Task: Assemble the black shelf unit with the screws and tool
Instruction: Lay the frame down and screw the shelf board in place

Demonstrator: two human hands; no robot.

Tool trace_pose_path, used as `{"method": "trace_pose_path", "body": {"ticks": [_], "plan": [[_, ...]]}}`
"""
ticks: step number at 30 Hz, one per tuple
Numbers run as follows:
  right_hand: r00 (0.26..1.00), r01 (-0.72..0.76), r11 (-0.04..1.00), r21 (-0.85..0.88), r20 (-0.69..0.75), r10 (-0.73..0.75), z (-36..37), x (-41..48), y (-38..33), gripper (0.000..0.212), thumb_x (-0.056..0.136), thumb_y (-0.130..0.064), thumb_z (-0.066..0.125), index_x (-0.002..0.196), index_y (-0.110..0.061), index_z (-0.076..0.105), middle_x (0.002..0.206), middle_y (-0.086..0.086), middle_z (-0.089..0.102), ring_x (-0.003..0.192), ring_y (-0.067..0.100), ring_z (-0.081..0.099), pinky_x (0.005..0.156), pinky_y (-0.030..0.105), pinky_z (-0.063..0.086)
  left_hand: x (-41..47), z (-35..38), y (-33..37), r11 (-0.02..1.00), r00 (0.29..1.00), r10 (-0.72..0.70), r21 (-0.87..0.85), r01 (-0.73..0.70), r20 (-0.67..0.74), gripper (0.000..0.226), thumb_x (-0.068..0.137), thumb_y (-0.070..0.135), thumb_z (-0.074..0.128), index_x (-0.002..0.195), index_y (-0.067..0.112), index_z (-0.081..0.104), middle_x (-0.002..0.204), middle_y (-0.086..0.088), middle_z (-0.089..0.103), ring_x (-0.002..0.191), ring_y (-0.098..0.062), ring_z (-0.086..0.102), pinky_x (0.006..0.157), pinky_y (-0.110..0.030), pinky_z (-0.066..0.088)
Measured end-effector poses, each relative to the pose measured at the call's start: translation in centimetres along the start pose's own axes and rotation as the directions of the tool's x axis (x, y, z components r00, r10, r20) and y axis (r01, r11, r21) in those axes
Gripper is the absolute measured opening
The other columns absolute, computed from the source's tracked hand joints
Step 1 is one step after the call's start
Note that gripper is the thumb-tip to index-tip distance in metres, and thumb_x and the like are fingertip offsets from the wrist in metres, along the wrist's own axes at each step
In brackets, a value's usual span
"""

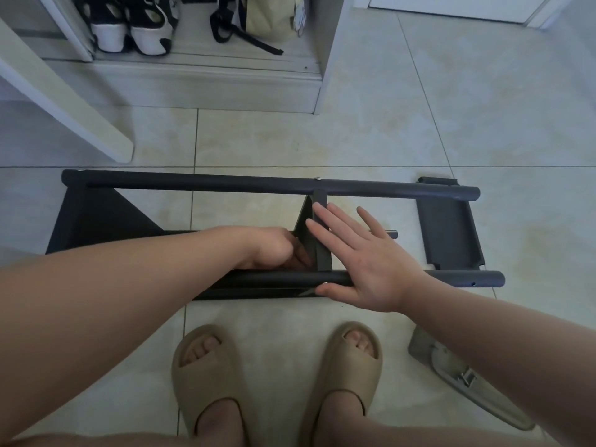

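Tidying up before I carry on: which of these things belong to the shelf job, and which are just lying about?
Job:
black shelf frame
loose shelf panel
packet of metal parts

Lying about:
shoes
yellowish bag
white furniture leg

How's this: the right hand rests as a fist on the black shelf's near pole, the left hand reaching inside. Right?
No fist: the head view shows the right hand flat, fingers straight, on the near pole; the left hand reaches inside.
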State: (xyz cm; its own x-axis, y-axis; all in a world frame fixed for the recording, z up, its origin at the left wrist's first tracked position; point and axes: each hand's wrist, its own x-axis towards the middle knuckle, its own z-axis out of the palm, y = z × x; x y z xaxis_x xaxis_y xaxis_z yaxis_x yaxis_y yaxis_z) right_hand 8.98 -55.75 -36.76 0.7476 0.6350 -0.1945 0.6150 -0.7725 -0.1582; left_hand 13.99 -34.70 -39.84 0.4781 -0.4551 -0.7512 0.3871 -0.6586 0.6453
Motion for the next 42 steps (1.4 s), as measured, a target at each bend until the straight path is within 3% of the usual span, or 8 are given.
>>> {"method": "trace_pose_path", "body": {"ticks": [4, 7, 12, 16, 20, 25, 30, 42], "plan": [[1.000, -0.006, 1.000, 0.001, 0.000, 0.006, 0.0, 0.2, 0.3, 0.098, 0.091, -0.079, 0.027, 0.163, -0.018, 0.002, 0.169, -0.004, -0.009, 0.155, 0.012, -0.012, 0.127, 0.050, 0.004, 0.8, -0.1, -0.7, 0.996, 0.992, 0.092, 0.028, -0.090, -0.088, 0.024, 0.093, 0.004, 0.060, 0.086, 0.025, 0.069, 0.088, 0.002, 0.075, 0.079, -0.015, 0.070, 0.067, -0.022, 0.052], [1.000, -0.004, 1.000, -0.002, 0.011, 0.004, -0.1, 0.3, 0.4, 0.100, 0.090, -0.080, 0.024, 0.163, -0.016, 0.001, 0.169, -0.003, -0.011, 0.155, 0.012, -0.014, 0.127, 0.049, 0.003, 1.3, 0.2, -0.6, 0.991, 0.985, 0.129, -0.021, -0.132, -0.116, 0.017, 0.097, 0.001, 0.050, 0.099, 0.010, 0.065, 0.098, -0.012, 0.074, 0.088, -0.025, 0.073, 0.066, -0.026, 0.056], [1.000, 0.003, 1.000, 0.030, -0.021, -0.003, 0.0, 0.4, 0.5, 0.099, 0.090, -0.079, 0.029, 0.163, -0.015, 0.007, 0.170, -0.003, -0.005, 0.156, 0.014, -0.007, 0.126, 0.052, 0.008, 1.5, 0.4, 0.1, 0.981, 0.977, 0.192, -0.005, -0.194, -0.094, 0.025, 0.095, 0.001, 0.050, 0.081, 0.013, 0.066, 0.062, 0.008, 0.070, 0.058, -0.003, 0.066, 0.054, -0.014, 0.047], [0.999, 0.007, 0.999, 0.049, -0.050, -0.004, 0.2, 0.5, 0.6, 0.099, 0.090, -0.078, 0.033, 0.163, -0.014, 0.010, 0.170, -0.002, -0.001, 0.157, 0.014, -0.003, 0.126, 0.053, 0.011, 1.8, -0.1, -0.2, 0.983, 0.978, 0.170, -0.052, -0.177, -0.120, 0.018, 0.086, 0.000, 0.058, 0.076, 0.004, 0.072, 0.061, 0.002, 0.065, 0.055, -0.005, 0.057, 0.057, -0.019, 0.047], [0.998, 0.010, 0.999, 0.050, -0.056, -0.007, 0.2, 0.4, 0.7, 0.099, 0.091, -0.078, 0.034, 0.162, -0.014, 0.011, 0.170, -0.002, 0.000, 0.157, 0.014, -0.003, 0.125, 0.053, 0.012, 1.9, 0.2, -0.2, 0.986, 0.989, 0.142, -0.080, -0.144, -0.038, 0.014, 0.084, -0.005, 0.062, 0.078, 0.003, 0.072, 0.066, -0.003, 0.067, 0.064, -0.013, 0.065, 0.064, -0.025, 0.056], [0.998, 0.007, 0.999, 0.048, -0.056, -0.004, 0.3, 0.4, 0.7, 0.098, 0.091, -0.078, 0.033, 0.162, -0.013, 0.012, 0.170, -0.001, 0.001, 0.157, 0.015, -0.003, 0.126, 0.053, 0.011, 1.6, 0.0, -0.1, 0.979, 0.991, 0.118, -0.171, -0.107, 0.059, 0.036, 0.083, -0.010, 0.058, 0.061, 0.015, 0.072, 0.060, -0.002, 0.062, 0.052, -0.011, 0.058, 0.051, -0.018, 0.046], [0.999, 0.004, 0.999, 0.039, -0.051, -0.002, 0.3, 0.4, 0.7, 0.099, 0.091, -0.078, 0.031, 0.162, -0.012, 0.013, 0.170, -0.001, 0.001, 0.157, 0.015, -0.002, 0.125, 0.053, 0.011, 1.8, -0.1, -0.5, 0.949, 0.987, 0.095, -0.313, -0.051, 0.129, 0.017, 0.088, -0.010, 0.057, 0.092, -0.003, 0.072, 0.081, -0.017, 0.070, 0.070, -0.022, 0.070, 0.064, -0.026, 0.056], [0.999, -0.008, 0.999, 0.034, -0.051, 0.010, 0.1, 0.4, 0.3, 0.100, 0.089, -0.078, 0.030, 0.162, -0.013, 0.013, 0.170, -0.002, 0.001, 0.157, 0.016, -0.001, 0.125, 0.053, 0.012, 1.4, 0.3, -0.7, 0.894, 0.973, 0.111, -0.448, -0.008, 0.203, 0.041, 0.090, -0.008, 0.052, 0.068, 0.014, 0.079, 0.073, -0.007, 0.073, 0.069, -0.017, 0.073, 0.064, -0.024, 0.057]]}}
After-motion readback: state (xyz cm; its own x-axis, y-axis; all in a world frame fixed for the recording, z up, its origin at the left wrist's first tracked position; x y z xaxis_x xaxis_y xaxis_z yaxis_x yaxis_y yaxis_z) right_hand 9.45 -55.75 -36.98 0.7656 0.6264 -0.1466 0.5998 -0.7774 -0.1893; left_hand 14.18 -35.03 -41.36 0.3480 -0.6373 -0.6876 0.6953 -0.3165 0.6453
